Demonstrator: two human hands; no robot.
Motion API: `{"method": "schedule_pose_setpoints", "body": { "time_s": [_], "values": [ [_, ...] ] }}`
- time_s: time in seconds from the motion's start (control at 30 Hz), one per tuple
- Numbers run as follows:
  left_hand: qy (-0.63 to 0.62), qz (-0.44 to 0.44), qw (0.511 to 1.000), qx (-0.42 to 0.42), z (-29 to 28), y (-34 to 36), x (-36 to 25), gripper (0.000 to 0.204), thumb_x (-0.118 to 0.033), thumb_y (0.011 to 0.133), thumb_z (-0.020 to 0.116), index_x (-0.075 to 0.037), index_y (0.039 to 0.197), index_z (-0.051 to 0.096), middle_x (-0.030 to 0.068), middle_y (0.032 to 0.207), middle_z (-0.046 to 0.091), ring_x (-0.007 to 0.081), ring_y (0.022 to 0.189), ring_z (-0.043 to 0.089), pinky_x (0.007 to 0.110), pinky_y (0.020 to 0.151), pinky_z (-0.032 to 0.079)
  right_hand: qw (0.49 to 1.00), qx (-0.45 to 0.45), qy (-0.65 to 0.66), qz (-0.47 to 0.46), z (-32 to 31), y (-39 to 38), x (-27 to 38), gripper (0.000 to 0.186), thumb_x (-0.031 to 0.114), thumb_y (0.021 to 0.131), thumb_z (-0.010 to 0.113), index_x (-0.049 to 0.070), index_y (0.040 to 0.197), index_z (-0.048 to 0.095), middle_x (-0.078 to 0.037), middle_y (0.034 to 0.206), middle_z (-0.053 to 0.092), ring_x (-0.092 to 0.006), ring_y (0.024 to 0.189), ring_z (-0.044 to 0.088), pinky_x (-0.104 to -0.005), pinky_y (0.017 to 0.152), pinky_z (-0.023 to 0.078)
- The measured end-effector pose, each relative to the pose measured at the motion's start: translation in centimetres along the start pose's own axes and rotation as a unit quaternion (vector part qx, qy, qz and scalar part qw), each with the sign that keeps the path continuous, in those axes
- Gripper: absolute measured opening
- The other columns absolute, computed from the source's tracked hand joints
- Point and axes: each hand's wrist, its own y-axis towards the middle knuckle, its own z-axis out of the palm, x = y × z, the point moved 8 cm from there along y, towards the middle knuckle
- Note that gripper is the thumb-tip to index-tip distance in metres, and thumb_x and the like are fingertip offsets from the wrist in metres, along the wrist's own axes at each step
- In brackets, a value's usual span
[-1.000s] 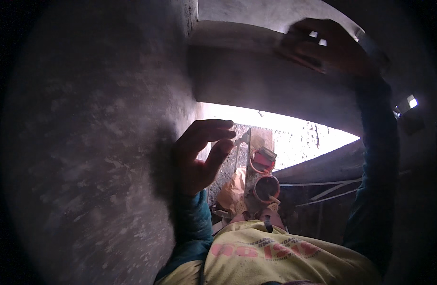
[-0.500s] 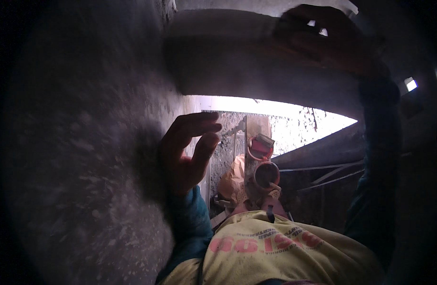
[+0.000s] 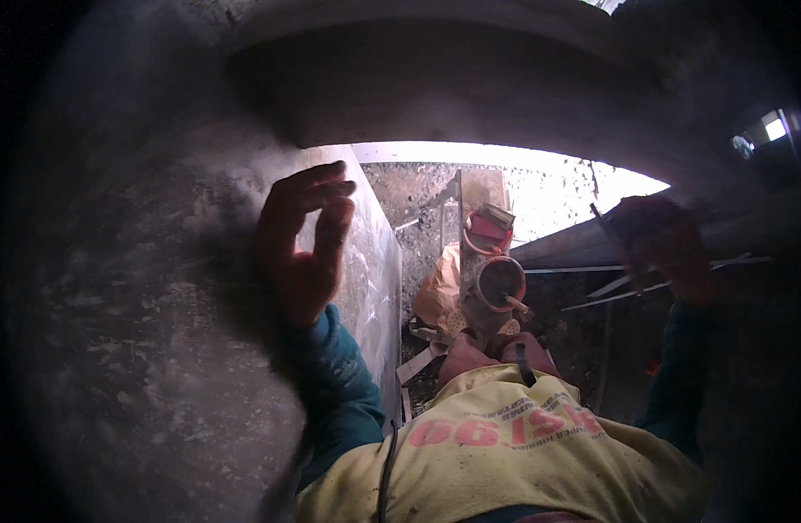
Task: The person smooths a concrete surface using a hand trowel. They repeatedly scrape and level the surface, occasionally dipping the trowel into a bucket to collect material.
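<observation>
My left hand (image 3: 303,240) is raised beside the grey plastered wall (image 3: 148,340), fingers curved and apart from the thumb, with nothing in it. Whether it touches the wall is hard to tell. On the right, in deep shadow, my right hand (image 3: 670,248) is closed round a thin, dark, flat-edged tool (image 3: 611,234) seen nearly edge-on. Its exact kind does not show. A broad grey beam or slab edge (image 3: 452,83) crosses above both hands.
Below, a narrow plank (image 3: 482,187) bears a bucket with a pinkish inside (image 3: 489,234) and a bucket of grey stuff (image 3: 501,283). My feet are close by. An orange-tan sack (image 3: 437,289) lies beside it. Thin light strips (image 3: 622,283) lie at the right.
My right hand has come down from the overhead beam to the lower right. My left hand appears a little higher and farther left. The whole view has shifted, too.
</observation>
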Motion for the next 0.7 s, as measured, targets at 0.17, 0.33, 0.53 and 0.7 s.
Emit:
{"method": "schedule_pose_setpoints", "body": {
  "time_s": [0.17,0.33,0.53,0.7],
  "values": [
    [0.039,-0.044,0.998,0.0,2.4,-0.7,2.2,0.013,-0.014,0.098,0.069,-0.004,0.105,0.073,0.0118,0.114,0.074,0.0238,0.104,0.071,0.037,0.092,0.056,0.986,0.073,0.104,0.111,0.9,-2.8,-14.0,0.034,0.018,0.095,0.069,0.004,0.126,0.066,-0.003,0.11,0.071,-0.0109,0.1,0.065,-0.0306,0.088,0.053],
    [-0.29,-0.368,0.879,-0.086,10.7,-5.7,7.4,0.034,-0.029,0.105,0.063,0.0,0.122,0.065,0.0132,0.112,0.074,0.023,0.1,0.073,0.038,0.092,0.06,0.926,0.067,0.246,0.279,3.5,-8.4,-26.7,0.028,0.022,0.1,0.066,0.005,0.123,0.067,0.0,0.106,0.07,-0.0079,0.092,0.064,-0.0269,0.085,0.051],
    [-0.605,-0.299,0.732,-0.093,22.1,-3.9,3.4,0.06,-0.028,0.107,0.055,-0.004,0.158,0.034,0.0197,0.158,0.042,0.0367,0.145,0.045,0.05,0.12,0.041,0.896,0.064,0.31,0.312,5.9,-12.7,-34.3,0.026,0.022,0.101,0.065,0.005,0.121,0.068,0.001,0.106,0.07,-0.0071,0.092,0.064,-0.0253,0.083,0.051],
    [-0.736,-0.258,0.606,-0.158,24.0,-2.7,1.9,0.038,-0.019,0.106,0.051,-0.004,0.14,0.055,0.0175,0.148,0.055,0.0336,0.141,0.05,0.054,0.124,0.034,0.928,0.076,0.272,0.242,4.4,-13.8,-37.8,0.022,0.022,0.102,0.063,0.005,0.116,0.068,0.001,0.103,0.069,-0.0076,0.09,0.064,-0.0257,0.081,0.051]
  ]
}}
